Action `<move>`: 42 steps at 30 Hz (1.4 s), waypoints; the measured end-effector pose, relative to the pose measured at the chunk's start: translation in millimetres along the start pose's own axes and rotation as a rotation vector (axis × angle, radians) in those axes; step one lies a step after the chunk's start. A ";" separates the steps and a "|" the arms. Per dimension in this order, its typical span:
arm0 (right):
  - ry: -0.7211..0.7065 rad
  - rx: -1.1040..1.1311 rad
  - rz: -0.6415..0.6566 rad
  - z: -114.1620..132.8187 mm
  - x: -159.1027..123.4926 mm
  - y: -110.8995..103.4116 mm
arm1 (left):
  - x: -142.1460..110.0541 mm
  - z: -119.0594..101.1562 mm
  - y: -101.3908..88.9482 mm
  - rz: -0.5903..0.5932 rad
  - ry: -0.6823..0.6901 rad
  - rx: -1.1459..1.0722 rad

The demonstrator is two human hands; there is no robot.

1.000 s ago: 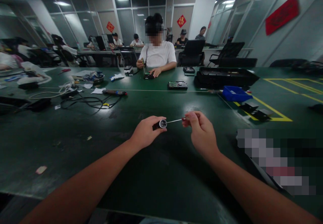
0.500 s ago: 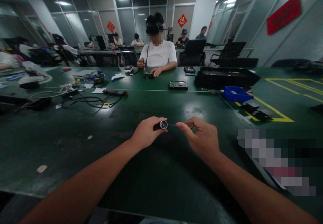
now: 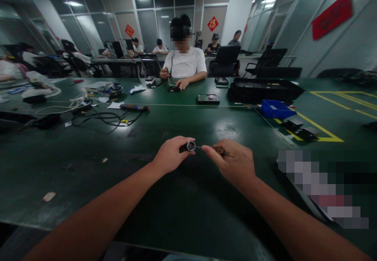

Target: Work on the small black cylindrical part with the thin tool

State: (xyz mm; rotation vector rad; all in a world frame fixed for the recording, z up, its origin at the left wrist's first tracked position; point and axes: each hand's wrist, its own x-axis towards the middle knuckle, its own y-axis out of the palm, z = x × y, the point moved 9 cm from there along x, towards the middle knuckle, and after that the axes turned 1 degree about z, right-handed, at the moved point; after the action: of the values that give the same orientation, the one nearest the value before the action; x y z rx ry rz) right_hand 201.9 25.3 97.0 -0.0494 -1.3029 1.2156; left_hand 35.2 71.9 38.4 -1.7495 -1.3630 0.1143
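Observation:
My left hand (image 3: 169,154) is closed around a small black cylinder (image 3: 191,146), pinched between thumb and fingers. Its round end has a silver rim and faces me; the details inside are too small to make out. To the right, my right hand (image 3: 239,161) grips a screwdriver (image 3: 218,150) with a brownish, partly see-through handle. The thin metal shaft points left and its tip meets the cylinder's rim or front face; I cannot tell which. Fingers cover part of the cylinder and much of the handle. Both hands are held over the green table (image 3: 188,218).
Across the table a co-worker (image 3: 185,62) handles a small device. A hard drive (image 3: 208,99), a blue bin (image 3: 277,108) and a long black tray (image 3: 265,90) lie ahead. Left are a corded electric screwdriver (image 3: 134,107) and tangled cables (image 3: 97,120). A blurred-out flat item (image 3: 321,190) lies right.
My right hand has turned slightly and moved a little closer to the cylinder. The screwdriver now tilts differently, with less shaft showing. My left hand has hardly moved.

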 end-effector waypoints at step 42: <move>0.268 0.328 -0.017 -24.6 -2.3 7.3 | 1.0 -1.2 -2.0 -0.010 -0.009 0.043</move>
State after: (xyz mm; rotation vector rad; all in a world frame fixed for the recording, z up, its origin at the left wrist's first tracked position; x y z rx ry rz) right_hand 215.8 41.0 82.1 0.0347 -0.8603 1.3442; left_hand 34.8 71.9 40.9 -1.7082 -1.3660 0.1458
